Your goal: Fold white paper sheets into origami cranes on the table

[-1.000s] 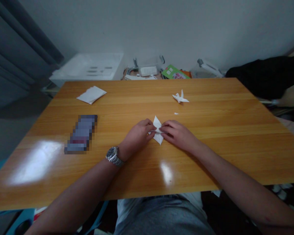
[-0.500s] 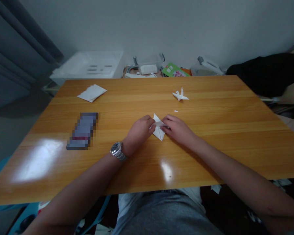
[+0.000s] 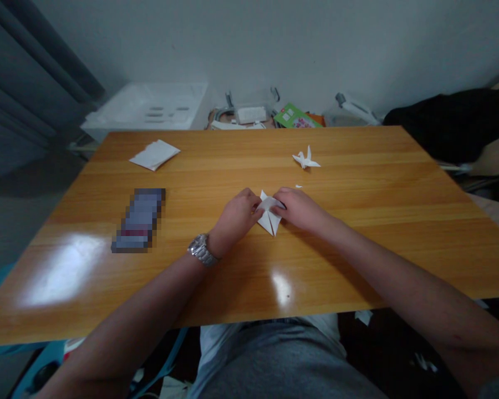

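Tabletop (image 3: 349, 266) layout: a stack of white paper (image 3: 154, 155) lies near the far left corner. A phone (image 3: 139, 220), its screen pixelated, lies nearer the left edge than the right, in front of the stack. A paper bird (image 3: 306, 159) stands near the far edge, right of its middle. A small paper scrap (image 3: 299, 187) lies between the bird and the right hand (image 3: 301, 209).

Containers: a white tub (image 3: 149, 105) with slots stands beyond the far left corner. A clear bin with grey clips stands beyond the middle of the far edge, with a white box (image 3: 251, 115) and a green booklet (image 3: 293, 116) beside or inside it; which of these cannot be determined. Black cloth (image 3: 449, 122) lies beyond the far right corner.

Hand pose: the folded paper (image 3: 270, 219) is located near the middle of the tabletop, one point toward the near edge. The left hand (image 3: 237, 213), with a watch (image 3: 202, 249) at the wrist, pinches its left side. The right hand pinches its right side, thumb in front. Both forearms cross the near edge and converge.
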Demonstrator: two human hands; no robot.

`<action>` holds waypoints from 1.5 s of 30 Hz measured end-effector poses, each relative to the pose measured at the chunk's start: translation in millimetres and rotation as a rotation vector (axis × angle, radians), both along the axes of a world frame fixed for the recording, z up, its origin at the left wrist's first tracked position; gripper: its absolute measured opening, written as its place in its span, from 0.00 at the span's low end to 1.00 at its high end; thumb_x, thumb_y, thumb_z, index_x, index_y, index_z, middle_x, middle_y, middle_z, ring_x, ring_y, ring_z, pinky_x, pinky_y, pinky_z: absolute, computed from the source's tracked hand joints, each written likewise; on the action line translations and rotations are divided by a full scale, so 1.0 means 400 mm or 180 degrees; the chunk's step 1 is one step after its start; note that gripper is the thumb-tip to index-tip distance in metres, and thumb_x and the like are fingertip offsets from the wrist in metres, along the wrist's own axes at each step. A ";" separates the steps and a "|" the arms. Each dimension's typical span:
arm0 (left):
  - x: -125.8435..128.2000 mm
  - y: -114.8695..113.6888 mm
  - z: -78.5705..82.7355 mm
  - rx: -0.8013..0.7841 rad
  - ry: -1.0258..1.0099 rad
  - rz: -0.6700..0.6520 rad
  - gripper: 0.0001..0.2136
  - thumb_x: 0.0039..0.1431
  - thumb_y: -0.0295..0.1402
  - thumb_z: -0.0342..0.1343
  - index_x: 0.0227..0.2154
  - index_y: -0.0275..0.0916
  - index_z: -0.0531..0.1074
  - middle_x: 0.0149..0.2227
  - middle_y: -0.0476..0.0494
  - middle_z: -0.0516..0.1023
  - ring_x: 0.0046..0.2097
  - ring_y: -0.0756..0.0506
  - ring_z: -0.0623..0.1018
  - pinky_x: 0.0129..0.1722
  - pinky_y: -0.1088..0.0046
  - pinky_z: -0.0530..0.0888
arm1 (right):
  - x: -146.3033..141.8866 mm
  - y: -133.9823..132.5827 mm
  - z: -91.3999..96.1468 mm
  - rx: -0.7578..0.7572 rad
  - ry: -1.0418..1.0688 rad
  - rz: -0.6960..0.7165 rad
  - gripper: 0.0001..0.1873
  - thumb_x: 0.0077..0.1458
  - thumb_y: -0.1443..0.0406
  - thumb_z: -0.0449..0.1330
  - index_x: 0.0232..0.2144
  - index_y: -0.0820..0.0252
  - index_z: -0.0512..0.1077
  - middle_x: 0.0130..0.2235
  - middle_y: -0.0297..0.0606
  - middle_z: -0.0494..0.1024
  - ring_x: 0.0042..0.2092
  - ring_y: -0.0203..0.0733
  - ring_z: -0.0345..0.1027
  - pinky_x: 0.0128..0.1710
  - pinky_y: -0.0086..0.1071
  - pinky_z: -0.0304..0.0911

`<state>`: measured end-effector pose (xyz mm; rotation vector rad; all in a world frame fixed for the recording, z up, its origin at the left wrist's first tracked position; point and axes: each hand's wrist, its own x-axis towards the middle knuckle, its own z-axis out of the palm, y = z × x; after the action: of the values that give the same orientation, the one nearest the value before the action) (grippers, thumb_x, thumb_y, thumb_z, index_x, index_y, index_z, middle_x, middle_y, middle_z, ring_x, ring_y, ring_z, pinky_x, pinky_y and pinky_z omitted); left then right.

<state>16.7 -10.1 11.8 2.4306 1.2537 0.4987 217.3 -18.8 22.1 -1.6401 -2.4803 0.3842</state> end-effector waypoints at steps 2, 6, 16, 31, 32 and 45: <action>0.002 0.006 -0.003 -0.0015 -0.0008 0.0070 0.06 0.63 0.30 0.57 0.31 0.35 0.75 0.38 0.41 0.75 0.37 0.46 0.74 0.39 0.70 0.71 | -0.004 0.009 0.011 -0.0100 -0.0138 -0.0031 0.08 0.64 0.65 0.60 0.35 0.65 0.77 0.39 0.46 0.80 0.40 0.45 0.71 0.38 0.33 0.57; 0.008 0.019 0.005 -0.0144 0.0207 0.0125 0.05 0.60 0.30 0.58 0.29 0.37 0.74 0.33 0.43 0.76 0.35 0.45 0.74 0.36 0.69 0.70 | -0.008 0.028 0.028 -0.0265 -0.0213 0.0005 0.07 0.62 0.64 0.62 0.36 0.62 0.77 0.39 0.46 0.82 0.41 0.47 0.73 0.37 0.34 0.57; 0.016 0.062 0.044 -0.0450 0.0349 -0.0004 0.09 0.57 0.29 0.62 0.42 0.37 0.74 0.38 0.42 0.81 0.38 0.43 0.78 0.37 0.69 0.70 | -0.028 0.087 0.052 -0.0621 -0.0383 -0.0108 0.15 0.54 0.64 0.69 0.44 0.60 0.77 0.45 0.46 0.83 0.43 0.50 0.76 0.37 0.35 0.62; 0.016 0.097 0.052 -0.0656 0.0710 -0.0057 0.11 0.57 0.32 0.64 0.42 0.38 0.74 0.41 0.41 0.81 0.38 0.43 0.78 0.36 0.70 0.69 | -0.033 0.146 0.072 -0.1127 -0.0887 0.0110 0.16 0.51 0.61 0.70 0.43 0.58 0.82 0.42 0.45 0.85 0.40 0.50 0.78 0.35 0.35 0.64; 0.016 0.098 0.054 -0.0674 0.0701 -0.0055 0.11 0.57 0.32 0.63 0.42 0.38 0.73 0.41 0.41 0.81 0.38 0.43 0.78 0.36 0.69 0.69 | -0.034 0.148 0.073 -0.1114 -0.0909 0.0105 0.16 0.51 0.61 0.70 0.43 0.58 0.82 0.43 0.45 0.85 0.40 0.50 0.78 0.35 0.35 0.64; 0.007 0.149 0.008 -0.0313 0.0178 -0.0566 0.12 0.59 0.32 0.60 0.46 0.41 0.78 0.45 0.42 0.78 0.47 0.43 0.77 0.49 0.68 0.71 | -0.047 0.143 0.080 -0.1100 -0.1034 0.0058 0.15 0.50 0.58 0.70 0.39 0.60 0.82 0.39 0.45 0.85 0.37 0.49 0.78 0.32 0.34 0.63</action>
<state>19.3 49.3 15.1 2.4580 1.0444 0.3141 198.6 38.3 54.1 -1.9459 -2.7898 0.6245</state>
